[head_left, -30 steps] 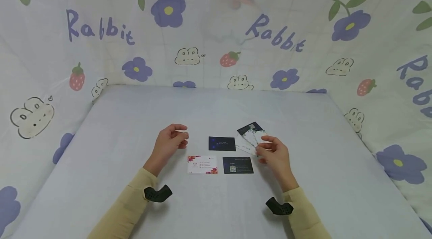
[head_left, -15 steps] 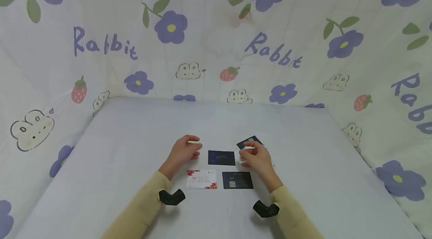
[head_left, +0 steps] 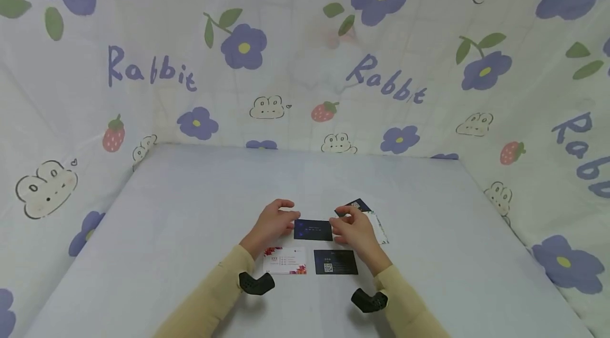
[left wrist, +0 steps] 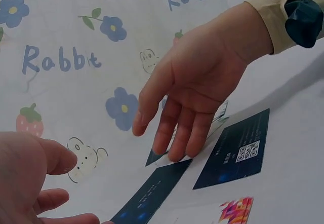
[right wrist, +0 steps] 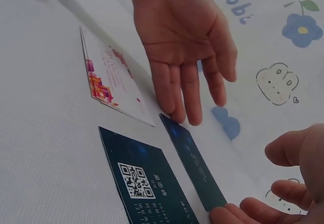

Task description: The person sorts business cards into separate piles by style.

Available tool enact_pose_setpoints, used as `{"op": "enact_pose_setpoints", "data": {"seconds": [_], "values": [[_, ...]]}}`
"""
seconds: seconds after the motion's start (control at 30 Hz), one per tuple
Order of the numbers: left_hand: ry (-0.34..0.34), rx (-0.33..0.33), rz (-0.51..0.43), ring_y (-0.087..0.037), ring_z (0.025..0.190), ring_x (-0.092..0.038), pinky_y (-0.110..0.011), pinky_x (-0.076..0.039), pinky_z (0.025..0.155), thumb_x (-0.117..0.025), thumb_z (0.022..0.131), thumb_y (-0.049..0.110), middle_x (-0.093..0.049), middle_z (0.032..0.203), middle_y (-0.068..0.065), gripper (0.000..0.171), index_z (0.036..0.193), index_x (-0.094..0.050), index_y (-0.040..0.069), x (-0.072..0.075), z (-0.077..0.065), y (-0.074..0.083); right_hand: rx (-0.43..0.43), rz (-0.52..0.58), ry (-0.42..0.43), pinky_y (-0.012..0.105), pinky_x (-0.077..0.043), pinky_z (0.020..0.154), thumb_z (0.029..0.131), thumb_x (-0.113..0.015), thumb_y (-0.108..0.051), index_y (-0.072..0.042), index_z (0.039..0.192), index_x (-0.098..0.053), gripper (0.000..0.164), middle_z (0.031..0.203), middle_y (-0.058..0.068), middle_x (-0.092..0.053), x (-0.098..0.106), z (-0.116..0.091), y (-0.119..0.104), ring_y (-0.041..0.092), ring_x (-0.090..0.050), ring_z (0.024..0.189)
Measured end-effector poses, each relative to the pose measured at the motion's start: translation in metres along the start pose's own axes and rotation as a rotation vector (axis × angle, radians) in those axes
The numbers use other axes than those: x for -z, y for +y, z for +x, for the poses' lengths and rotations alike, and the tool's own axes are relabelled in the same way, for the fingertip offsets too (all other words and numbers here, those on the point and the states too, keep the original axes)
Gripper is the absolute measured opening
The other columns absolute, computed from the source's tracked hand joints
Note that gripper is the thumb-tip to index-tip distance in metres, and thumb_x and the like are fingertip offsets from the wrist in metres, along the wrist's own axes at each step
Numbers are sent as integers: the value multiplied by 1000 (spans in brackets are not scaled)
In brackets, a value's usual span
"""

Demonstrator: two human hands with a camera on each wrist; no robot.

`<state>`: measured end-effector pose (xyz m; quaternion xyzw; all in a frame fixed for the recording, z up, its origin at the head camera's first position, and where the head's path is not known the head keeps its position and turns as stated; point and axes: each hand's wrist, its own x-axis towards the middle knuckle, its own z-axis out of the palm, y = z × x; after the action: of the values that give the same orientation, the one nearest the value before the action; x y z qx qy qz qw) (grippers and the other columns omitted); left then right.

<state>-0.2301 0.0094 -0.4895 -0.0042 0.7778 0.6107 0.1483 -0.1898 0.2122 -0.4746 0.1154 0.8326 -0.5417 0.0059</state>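
Holds the left hand (head_left: 272, 223) at the left end of a thin, dark blue, four-cornered card (head_left: 313, 230), and the right hand (head_left: 353, 229) at its right end. Has each grip loosely spread. Can't quite tell if touching it or just beside. Has that card flat on the smooth white bench (head_left: 214, 184), between both hands. Shows nearer, at left, a white card with red flowers (head_left: 286, 261); at right, a dark card with a square code (head_left: 335, 263). Shows, far right, a white card with leafy edges (head_left: 378, 227).
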Motion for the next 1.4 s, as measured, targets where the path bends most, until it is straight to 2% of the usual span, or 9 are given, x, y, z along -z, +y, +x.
{"op": "enact_pose_setpoints", "data": {"seconds": [0.27,0.47,0.7,0.87,0.97,1.03,1.23,1.4], "values": [[10,18,-90,-21,92,-59,-34,-55,84,-63,93,27,-63,118,-13,47,134,-51,9,-6,-7,3,-47,56,13,30,-59,68,91,-65,-20,-5,130,-53,43,110,19,-62,-3,1,0,20,-68,80],[22,35,-151,-19,88,-58,-31,-56,77,-62,93,25,-62,115,-12,46,134,-51,8,-6,-6,0,-80,153,5,28,-59,68,91,-63,-19,-3,129,-54,42,110,18,-61,-1,6,3,17,-69,78],[68,12,-161,-14,73,-56,-26,-55,65,-63,93,21,-63,102,-11,41,130,-55,7,-9,-2,-7,-139,223,11,29,-59,69,92,-62,-17,-4,129,-53,41,107,15,-61,0,6,2,19,-68,81],[73,-24,-208,-16,71,-58,-28,-56,66,-61,93,19,-64,100,-13,37,127,-56,5,-10,-5,-6,-173,340,15,27,-56,67,91,-62,-14,-2,131,-49,44,106,12,-60,4,5,1,14,-67,77],[70,-42,-221,-16,71,-60,-29,-57,67,-61,93,19,-65,100,-13,36,125,-57,4,-11,-11,-3,-154,389,17,24,-53,65,91,-62,-9,0,133,-46,46,103,11,-61,8,4,1,11,-66,74],[66,-52,-218,-16,71,-61,-29,-57,67,-62,93,20,-66,100,-13,36,124,-57,4,-12,-15,0,-127,373,21,23,-52,63,90,-63,-5,1,133,-46,47,102,11,-61,10,2,1,10,-64,73],[41,-95,-219,-15,74,-60,-29,-57,68,-62,92,14,-66,102,-13,33,122,-57,2,-19,-24,3,-41,169,61,22,-53,64,83,-66,6,-4,131,-53,51,113,19,-63,14,-5,3,11,-63,78],[45,-125,-157,-17,80,-61,-29,-57,68,-63,90,4,-62,105,-12,33,122,-57,3,-23,-26,1,-5,113,50,24,-52,67,80,-64,12,-4,129,-54,53,116,21,-64,18,-9,5,15,-64,84]]}}
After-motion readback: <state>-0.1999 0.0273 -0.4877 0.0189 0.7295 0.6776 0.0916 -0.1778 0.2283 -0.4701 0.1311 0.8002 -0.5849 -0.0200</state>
